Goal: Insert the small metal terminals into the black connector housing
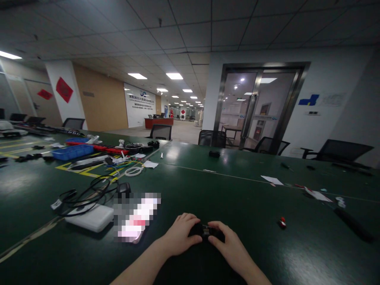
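Both of my hands hold one small black object just above the green table, low in the middle of the view. It has a lighter, metallic-looking strip at its centre; its kind I cannot make out. My left hand grips its left end between thumb and fingers. At the right end, my right hand closes thumb and fingertips round it. Much of the object is covered by the fingers. Left of my hands lies a phone with a lit, blurred-out screen. A small red and black piece rests to the right.
A white box-shaped device with a coiled black cable lies at left. Beyond it are a blue tray, loose wires and tools. A black object and paper lie farther back. Chairs line the far edge.
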`<state>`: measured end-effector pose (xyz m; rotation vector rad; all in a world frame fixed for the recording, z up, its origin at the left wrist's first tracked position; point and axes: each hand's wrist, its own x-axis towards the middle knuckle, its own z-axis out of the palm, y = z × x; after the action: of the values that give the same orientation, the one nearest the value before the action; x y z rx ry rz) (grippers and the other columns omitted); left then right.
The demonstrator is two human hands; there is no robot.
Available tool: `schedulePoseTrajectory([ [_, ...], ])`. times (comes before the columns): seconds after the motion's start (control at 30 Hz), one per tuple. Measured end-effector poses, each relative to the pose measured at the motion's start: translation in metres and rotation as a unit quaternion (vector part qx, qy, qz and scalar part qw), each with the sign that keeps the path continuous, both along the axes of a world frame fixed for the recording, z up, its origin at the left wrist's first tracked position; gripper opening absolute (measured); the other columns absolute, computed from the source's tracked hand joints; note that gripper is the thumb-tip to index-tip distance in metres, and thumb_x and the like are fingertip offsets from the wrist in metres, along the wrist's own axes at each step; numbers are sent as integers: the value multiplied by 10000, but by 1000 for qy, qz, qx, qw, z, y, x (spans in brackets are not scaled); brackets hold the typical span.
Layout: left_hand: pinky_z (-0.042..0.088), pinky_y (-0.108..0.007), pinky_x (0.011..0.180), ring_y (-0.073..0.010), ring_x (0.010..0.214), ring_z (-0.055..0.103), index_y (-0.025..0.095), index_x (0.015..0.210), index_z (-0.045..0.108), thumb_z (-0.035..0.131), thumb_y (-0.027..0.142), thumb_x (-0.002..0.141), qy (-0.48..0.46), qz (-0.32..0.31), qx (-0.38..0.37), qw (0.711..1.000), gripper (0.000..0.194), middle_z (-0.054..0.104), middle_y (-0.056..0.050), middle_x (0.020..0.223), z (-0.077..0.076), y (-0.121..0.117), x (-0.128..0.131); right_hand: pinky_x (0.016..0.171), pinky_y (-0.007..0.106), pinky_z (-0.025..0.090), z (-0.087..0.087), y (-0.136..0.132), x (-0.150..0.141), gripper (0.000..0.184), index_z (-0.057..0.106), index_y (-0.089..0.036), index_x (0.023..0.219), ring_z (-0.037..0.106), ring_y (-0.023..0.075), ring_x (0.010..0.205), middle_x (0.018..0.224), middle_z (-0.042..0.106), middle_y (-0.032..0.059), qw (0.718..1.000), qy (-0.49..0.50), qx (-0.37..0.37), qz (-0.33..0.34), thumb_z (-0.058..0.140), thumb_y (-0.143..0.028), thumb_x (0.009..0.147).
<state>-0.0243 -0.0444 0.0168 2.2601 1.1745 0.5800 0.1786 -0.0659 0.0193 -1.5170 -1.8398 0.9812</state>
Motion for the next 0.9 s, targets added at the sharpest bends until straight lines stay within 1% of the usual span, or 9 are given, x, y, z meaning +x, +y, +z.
schedulePoseTrajectory([
  [0.17,331,-363,886,-238,1019,454,223,1009,563,623,323,707,-24,10,1,1000,324,535,-47,1081,0,0,0,905,334,388,2,0,-2,319,563,-252,1046,523,205,1048,1065,602,2,999,42,3,9,557,-286,728],
  [0.3,358,-351,844,-237,985,476,218,1031,541,604,319,728,-61,27,-28,997,325,549,-53,1027,-2,0,-1,910,341,396,2,1,-2,335,553,-241,1061,520,208,1057,1087,593,10,997,80,-11,5,566,-289,730],
  [0.4,373,-348,835,-235,983,491,211,1074,506,579,312,753,-115,22,-68,991,344,554,-58,1029,-1,-1,0,881,344,422,0,2,-1,352,544,-239,1075,541,213,1026,1091,590,17,994,104,-16,-1,566,-311,731],
  [0.5,390,-334,829,-211,959,523,198,1083,467,566,279,774,-196,-12,-118,973,335,567,-54,1026,-3,-1,3,867,342,436,-3,4,-1,365,544,-237,1074,546,219,1024,1089,592,21,991,133,-14,-2,577,-328,722],
  [0.63,407,-321,803,-191,932,545,186,1095,433,572,252,787,-283,-49,-174,942,344,585,-53,999,-11,3,5,887,345,432,-7,6,-1,379,542,-222,1069,542,224,1040,1090,595,39,985,175,-6,0,595,-330,710],
  [0.8,411,-333,797,-199,935,556,193,1175,398,600,307,779,-325,-50,-229,916,459,590,-70,1032,-19,10,3,901,346,429,-10,6,-1,375,554,-220,1057,539,221,1048,1087,600,36,983,185,-4,-6,609,-336,704],
  [0.9,409,-340,808,-204,937,562,189,1132,455,608,332,771,-328,-56,-249,910,417,596,-69,1031,-18,11,1,899,338,430,-8,5,-2,387,554,-215,1066,535,220,1056,1092,599,34,982,188,-10,-10,607,-347,706],
])
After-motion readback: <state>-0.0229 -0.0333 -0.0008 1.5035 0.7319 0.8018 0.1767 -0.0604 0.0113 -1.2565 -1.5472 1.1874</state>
